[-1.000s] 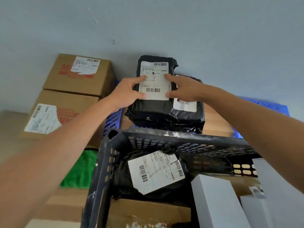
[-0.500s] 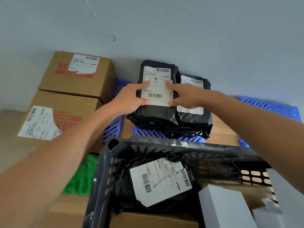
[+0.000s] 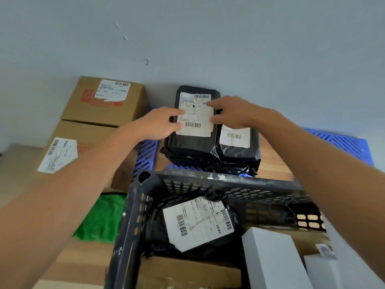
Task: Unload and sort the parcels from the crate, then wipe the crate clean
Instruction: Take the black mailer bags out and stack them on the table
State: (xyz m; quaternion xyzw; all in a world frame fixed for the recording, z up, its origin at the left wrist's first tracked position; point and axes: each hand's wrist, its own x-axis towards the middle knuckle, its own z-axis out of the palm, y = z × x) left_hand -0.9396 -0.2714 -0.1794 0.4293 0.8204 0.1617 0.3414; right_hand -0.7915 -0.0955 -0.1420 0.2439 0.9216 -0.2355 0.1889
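Against the back wall, a black poly parcel (image 3: 194, 130) with a white shipping label lies on top of a stack of black bags, over a blue slatted pallet (image 3: 146, 154). Both arms reach forward over the crate. The left hand (image 3: 160, 124) holds the parcel's left edge, thumb and forefinger laid onto the label; the right hand (image 3: 231, 113) holds the right edge, fingertips on the label's upper corner (each grip looks light, the fingers only partly curled). A second black parcel (image 3: 237, 147) sits just beside it on the right, touching it.

Nearer the person, the dark perforated crate (image 3: 208, 181) stands with its far rim just in front of the bags. Inside lie another black parcel (image 3: 195, 224) with a creased label, a brown carton (image 3: 187, 272) and white boxes (image 3: 273, 259).

To the left, two cardboard boxes (image 3: 104, 101) are stacked against the wall, close to the pallet's edge. A green cloth (image 3: 102, 220) lies on the tabletop (image 3: 270, 163) beside the crate's left wall. Bare wood shows to the right of the bags.
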